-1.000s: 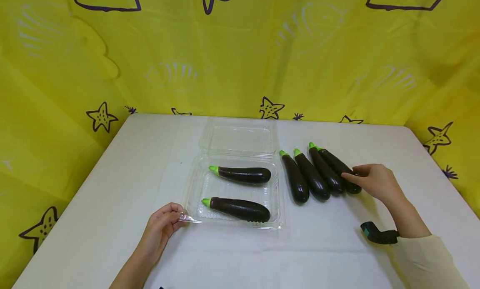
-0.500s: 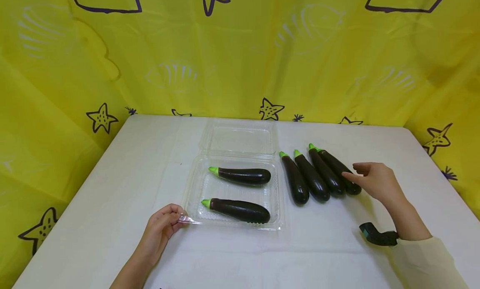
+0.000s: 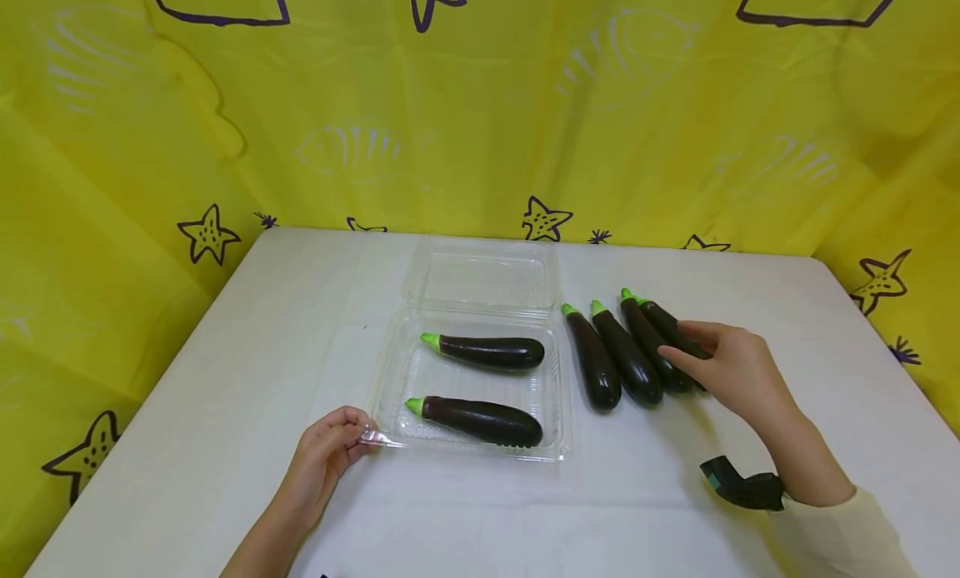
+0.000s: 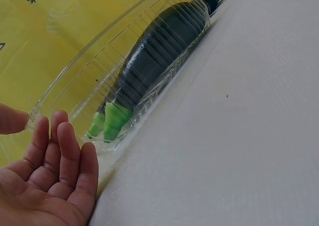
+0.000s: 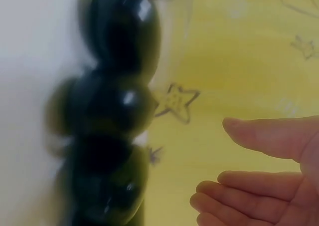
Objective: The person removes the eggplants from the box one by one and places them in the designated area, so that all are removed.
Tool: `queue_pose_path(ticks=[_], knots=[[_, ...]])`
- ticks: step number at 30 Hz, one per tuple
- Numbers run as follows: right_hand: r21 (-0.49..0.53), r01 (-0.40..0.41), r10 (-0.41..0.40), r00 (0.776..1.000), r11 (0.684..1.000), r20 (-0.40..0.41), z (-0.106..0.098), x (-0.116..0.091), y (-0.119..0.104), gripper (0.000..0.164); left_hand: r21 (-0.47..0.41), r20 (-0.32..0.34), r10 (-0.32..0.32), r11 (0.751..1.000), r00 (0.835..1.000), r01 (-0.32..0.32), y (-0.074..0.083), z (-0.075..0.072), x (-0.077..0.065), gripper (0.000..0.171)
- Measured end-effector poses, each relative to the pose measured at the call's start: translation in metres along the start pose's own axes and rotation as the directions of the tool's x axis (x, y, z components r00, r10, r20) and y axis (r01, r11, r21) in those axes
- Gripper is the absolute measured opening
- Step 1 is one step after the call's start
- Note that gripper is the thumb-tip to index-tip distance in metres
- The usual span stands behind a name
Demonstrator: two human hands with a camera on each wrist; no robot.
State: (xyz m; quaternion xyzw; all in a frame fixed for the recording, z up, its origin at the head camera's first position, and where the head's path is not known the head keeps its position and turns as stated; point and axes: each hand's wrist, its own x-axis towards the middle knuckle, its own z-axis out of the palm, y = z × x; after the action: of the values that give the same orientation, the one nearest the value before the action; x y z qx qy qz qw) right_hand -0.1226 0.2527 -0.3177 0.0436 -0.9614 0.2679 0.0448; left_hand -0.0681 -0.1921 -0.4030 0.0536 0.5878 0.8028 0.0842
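Observation:
A clear plastic clamshell container [image 3: 465, 378] lies with its lid folded back and two eggplants [image 3: 483, 421] inside, stems to the left. My left hand [image 3: 324, 457] pinches its near left corner between thumb and fingers, as the left wrist view also shows with the rim [image 4: 34, 117]. To the right, several more eggplants [image 3: 628, 353] lie side by side, green stems away from me. Over the rightmost ones hovers my right hand [image 3: 735, 366], partly hiding them. In the right wrist view its thumb [image 5: 264, 136] and fingers [image 5: 249, 201] are apart with nothing between them.
Everything lies on a white-covered table [image 3: 465, 528]. A yellow curtain [image 3: 465, 103] with sea-creature drawings hangs along the back and sides. The folded-back lid [image 3: 480, 280] reaches nearly to the table's far edge.
My right hand has shifted left over the row of eggplants, now covering more of the rightmost one. My left hand keeps its hold on the container's corner.

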Motion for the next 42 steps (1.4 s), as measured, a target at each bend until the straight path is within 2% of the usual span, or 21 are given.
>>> queue_pose_path(ticks=[9,15,22,30,35,42], knots=[[0.022,0.054,-0.054,0.999,0.998,0.001,0.006,-0.008,-0.026,0.053,-0.002,-0.005,0.0,1.0,1.0,0.0,0.0,0.0,0.0,0.019],[0.051,0.109,-0.111,0.993,0.993,0.041,0.023,-0.014,-0.045,0.048,-0.008,0.004,0.007,1.0,1.0,-0.007,-0.001,0.0,0.0,0.02],[0.105,0.142,-0.152,0.984,0.984,0.098,0.034,-0.01,-0.062,0.044,-0.013,-0.004,0.002,1.0,1.0,-0.002,0.0,0.001,0.0,0.02],[0.147,0.248,-0.269,0.951,0.958,0.149,0.053,-0.009,-0.085,0.043,-0.016,0.001,0.005,1.0,1.0,-0.004,0.0,0.0,0.0,0.02],[0.181,0.269,-0.301,0.936,0.946,0.18,0.066,-0.009,-0.095,0.042,-0.014,0.0,0.003,1.0,1.0,-0.003,0.0,0.0,0.0,0.021],[0.212,0.32,-0.367,0.898,0.924,0.242,0.082,-0.009,-0.105,0.045,-0.015,0.007,0.002,1.0,1.0,-0.002,0.001,0.0,0.001,0.021]])
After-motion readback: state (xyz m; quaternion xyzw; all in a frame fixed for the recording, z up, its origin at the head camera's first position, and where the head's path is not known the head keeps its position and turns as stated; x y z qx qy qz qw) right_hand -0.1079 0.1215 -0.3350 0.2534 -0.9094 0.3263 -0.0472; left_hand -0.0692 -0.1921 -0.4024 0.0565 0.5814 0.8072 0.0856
